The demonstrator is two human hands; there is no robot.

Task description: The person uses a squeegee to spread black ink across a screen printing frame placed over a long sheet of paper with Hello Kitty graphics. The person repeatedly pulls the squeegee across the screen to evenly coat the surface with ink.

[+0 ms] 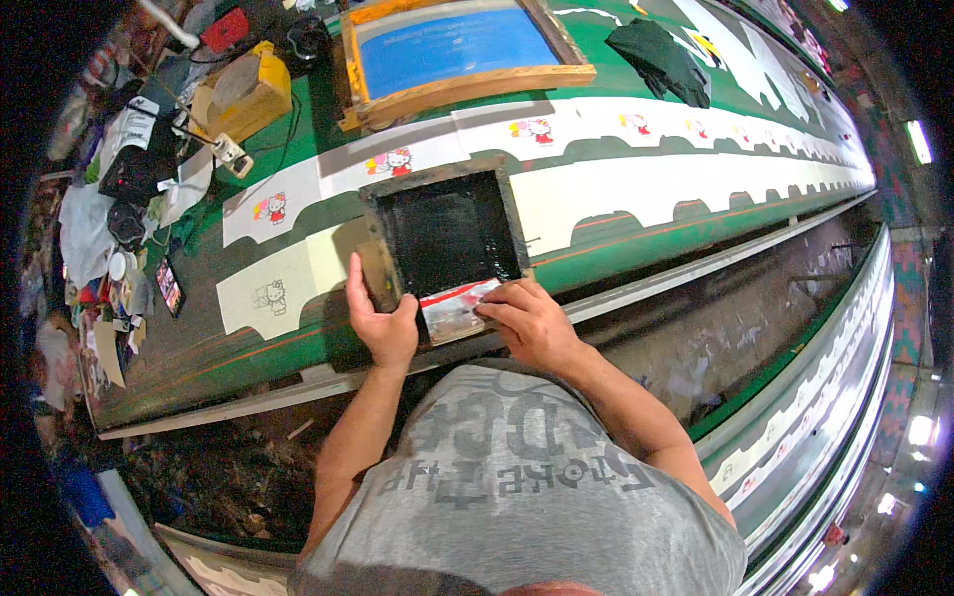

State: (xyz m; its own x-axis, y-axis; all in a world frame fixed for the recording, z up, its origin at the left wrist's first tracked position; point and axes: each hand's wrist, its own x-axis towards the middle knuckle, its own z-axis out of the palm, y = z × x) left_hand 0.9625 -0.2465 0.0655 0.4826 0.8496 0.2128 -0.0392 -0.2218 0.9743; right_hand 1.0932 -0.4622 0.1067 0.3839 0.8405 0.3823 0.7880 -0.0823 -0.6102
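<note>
From my remote seat, I see the left hand [386, 326] against a screen-printing frame [437, 174], the right hand [537, 323] touching a red-edged silver strip [453, 316], and the green counter [636, 246].

Bare hands: two, a left hand [386, 328] and a right hand [542, 323]. Screen-printing frames: two, one blue-meshed frame [477, 82] and one black-meshed frame [515, 217]. Red-edged strip [452, 316]: one. Coloured cartoon-cat prints [396, 163]: five distinct, farther ones too small to count. Uncoloured outline cat print [275, 297]: one. Smartphone [169, 286]: one. Black cloth [658, 62]: one.
</note>
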